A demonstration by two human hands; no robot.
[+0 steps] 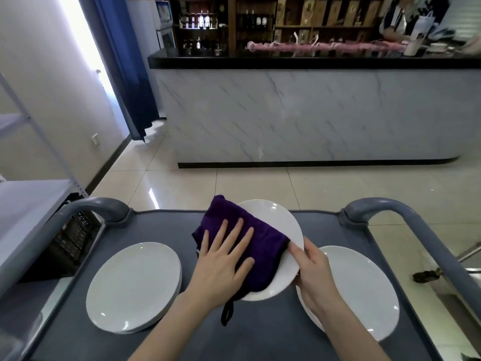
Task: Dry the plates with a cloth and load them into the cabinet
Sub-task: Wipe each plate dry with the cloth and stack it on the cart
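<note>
We see the left grip (223, 259) released, its fingers straight and spread, pressing flat on a purple cloth (268, 246) that lies over the left part of a white plate (277, 220). The right grip (313, 269) grasps that plate by its near right rim, thumb on the upper face and fingers curled beneath. The plate is over the middle of the grey tabletop (161, 225), and its near edge overlaps the right stack of plates (364, 290). We cannot tell whether it rests on the surface or is lifted off it. A black loop (227, 312) hangs from the cloth's near edge. The left stack of plates (134, 285) lies just beside the left wrist, apart from the held plate. Curved grey handles (96, 208) rise at the tabletop's far corners. Beyond a tiled floor (247, 183) stands a marble-fronted bar (299, 113) with bottle shelves (203, 22) behind it, a blue curtain (122, 74) to its left, and a metal rack (28, 201) at our left
</note>
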